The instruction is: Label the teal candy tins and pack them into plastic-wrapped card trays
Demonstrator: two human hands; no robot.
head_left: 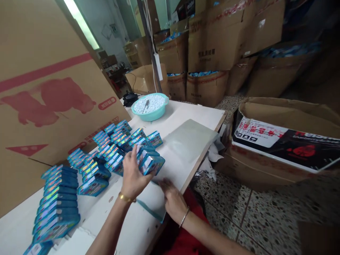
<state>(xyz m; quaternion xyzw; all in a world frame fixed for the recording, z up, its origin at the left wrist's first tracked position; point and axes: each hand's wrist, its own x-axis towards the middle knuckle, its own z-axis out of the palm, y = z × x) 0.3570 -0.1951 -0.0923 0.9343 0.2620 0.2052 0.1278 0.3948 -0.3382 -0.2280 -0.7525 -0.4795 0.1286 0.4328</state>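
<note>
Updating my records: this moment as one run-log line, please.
left hand: holding blue packs | right hand: near table edge | basin of white pieces: on table

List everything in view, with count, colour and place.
Table: one, white, centre
Small boxes: dozens, blue, on table, some held
Basin: one, turquoise, table's far end
Pieces: many, whitish, in basin
Flat sheet: one, greyish, on table
Printed carton: one, brown, left
Stacked cartons: several, brown, background
Open carton: one, brown, right
Pole: one, dark, behind basin
Floor: one, speckled, right
Bracelets: two, gold and silver, wrists
Left hand: one, around boxes
Right hand: one, by table edge
</note>
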